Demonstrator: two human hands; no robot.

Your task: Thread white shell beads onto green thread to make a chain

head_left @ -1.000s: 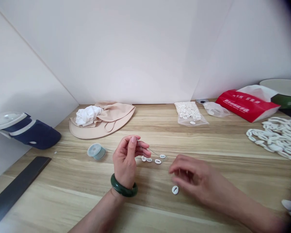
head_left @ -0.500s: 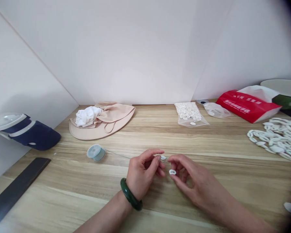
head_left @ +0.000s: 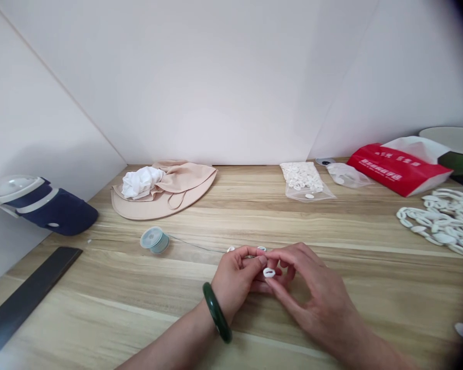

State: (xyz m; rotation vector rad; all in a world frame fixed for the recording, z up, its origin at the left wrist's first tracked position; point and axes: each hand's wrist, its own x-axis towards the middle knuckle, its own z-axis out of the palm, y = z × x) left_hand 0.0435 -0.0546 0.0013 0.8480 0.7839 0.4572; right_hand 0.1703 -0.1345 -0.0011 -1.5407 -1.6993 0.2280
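A small white cowrie shell (head_left: 269, 272) is pinched between the thumb and fingers of my right hand (head_left: 316, 293). My left hand (head_left: 235, 277), with a green bangle (head_left: 216, 312) at its wrist, has its thumb and forefinger closed on a thin thread (head_left: 196, 245); its end is hidden among the fingers. The thread runs left to a grey-blue spool (head_left: 155, 240) on the table. Just beyond the hands, a second shell (head_left: 262, 248) and a partly covered white piece (head_left: 230, 249) show. Both hands' fingertips meet or nearly touch.
At the back lie a beige hat (head_left: 189, 185) with a white cloth (head_left: 142, 182), a bag of shells (head_left: 301, 177) and a smaller bag (head_left: 349, 175). To the right are a red tissue pack (head_left: 393, 169) and strung shells (head_left: 440, 221). A blue bottle (head_left: 67, 210) and dark strip (head_left: 27, 293) sit left.
My hands have come together, the right bringing its shell leftward to the left fingertips. The left hand has shifted slightly right, and a white piece now shows behind it.
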